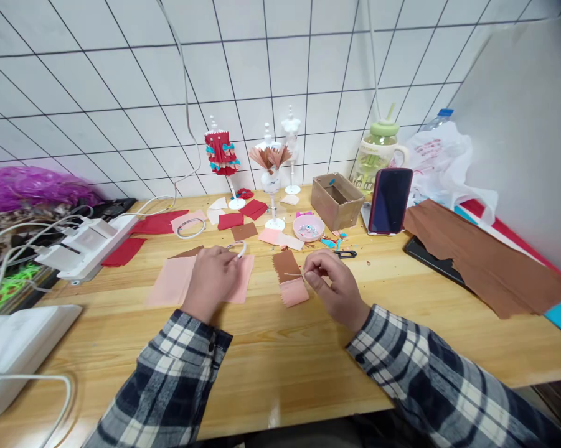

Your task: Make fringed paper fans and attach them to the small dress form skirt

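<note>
My left hand [215, 274] rests over a pink sheet [168, 283], its fingers curled and closed at a white ring-like loop [241, 248]. Part of that loop is hidden under the fingers. My right hand [331, 279] pinches a thin pale strip [293, 274] between thumb and forefinger. The strip's end reaches left over a brown piece with zigzag edges [286, 264]. Touching the near end of that brown piece is a small pink zigzag-edged piece [294, 292]. A brown square [244, 231] and folded red pieces [231, 221] lie beyond my hands.
Small dress forms stand at the back, one in a red dress [221, 152], one with a brown pleated collar [271, 158]. Nearby are a pink bead dish [308, 228], a cardboard box [337, 200] and a propped phone [390, 200]. A power strip [98, 246] lies left, brown material [495, 261] right.
</note>
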A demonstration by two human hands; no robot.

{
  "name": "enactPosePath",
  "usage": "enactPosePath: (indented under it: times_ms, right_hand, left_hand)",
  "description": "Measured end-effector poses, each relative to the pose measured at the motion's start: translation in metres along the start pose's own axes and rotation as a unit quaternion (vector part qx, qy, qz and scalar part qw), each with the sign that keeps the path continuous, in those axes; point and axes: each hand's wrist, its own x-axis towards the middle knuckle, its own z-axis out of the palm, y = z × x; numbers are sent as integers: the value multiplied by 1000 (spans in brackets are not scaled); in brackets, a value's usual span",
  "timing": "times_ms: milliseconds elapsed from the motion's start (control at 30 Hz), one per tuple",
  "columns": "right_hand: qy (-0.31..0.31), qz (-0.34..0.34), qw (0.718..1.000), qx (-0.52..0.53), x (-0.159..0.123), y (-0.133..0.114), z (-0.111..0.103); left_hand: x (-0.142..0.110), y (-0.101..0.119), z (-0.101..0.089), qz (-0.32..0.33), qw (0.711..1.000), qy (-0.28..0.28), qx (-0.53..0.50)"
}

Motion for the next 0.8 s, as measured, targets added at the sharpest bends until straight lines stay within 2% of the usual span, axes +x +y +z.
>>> enactPosePath:
  times_ms: [100, 200, 300, 400, 467, 800]
  right_hand:
    - [-37, 75, 995, 46, 2, 6, 2]
    - [-56, 99, 992, 56, 3, 7, 5]
    - [-66, 107, 991, 48, 3, 5, 6]
    - [-66, 124, 989, 35, 3, 4, 8]
    - [-60, 136, 989, 22, 4, 6, 9]
    - [-48, 154, 987, -19, 4, 11, 11]
  left_hand:
    - [-4, 5, 10, 6, 997, -50, 52]
    - [-9, 21, 10, -2, 999, -34, 34]
    - [-13, 38, 4, 32, 996, -25, -81]
    - [-18, 53, 1, 92, 964, -91, -232]
    - [-21, 60, 2, 105, 952, -109, -265]
    - [-26, 68, 8, 130, 948, -66, -284]
